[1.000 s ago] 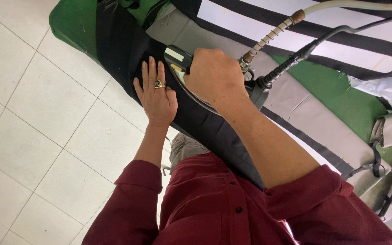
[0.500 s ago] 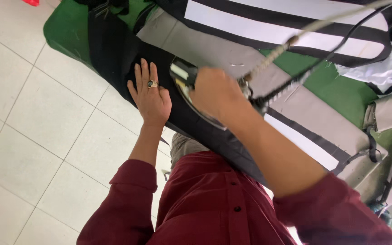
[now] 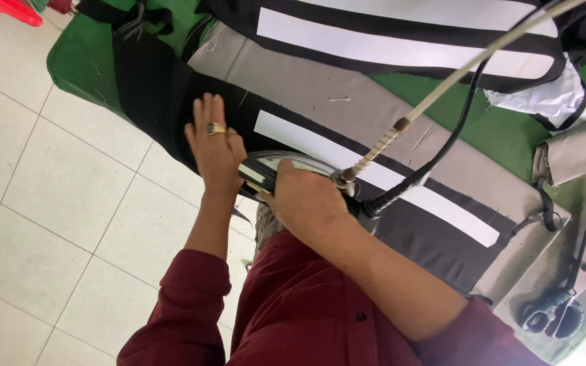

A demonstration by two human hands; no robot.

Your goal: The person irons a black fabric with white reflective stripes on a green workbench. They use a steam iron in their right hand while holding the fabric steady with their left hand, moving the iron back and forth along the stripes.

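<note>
My right hand (image 3: 306,200) grips the handle of a steam iron (image 3: 266,169) that rests on a black garment piece with a white stripe (image 3: 374,176). A beige hose (image 3: 442,85) and a black cord (image 3: 442,149) run up from the iron's back. My left hand (image 3: 213,146), with a ring on one finger, lies flat with fingers spread on the black fabric (image 3: 150,102) just left of the iron. The cloth is spread over a green padded ironing table (image 3: 79,57).
More black pieces with white stripes (image 3: 401,41) and grey cloth (image 3: 578,152) lie farther across the table. A white tiled floor (image 3: 49,203) runs along the table's left edge. A red object (image 3: 8,8) sits at the top left corner.
The iron and my right hand have slid toward me along the fabric, uncovering the white stripe. My left hand stays flat beside it.
</note>
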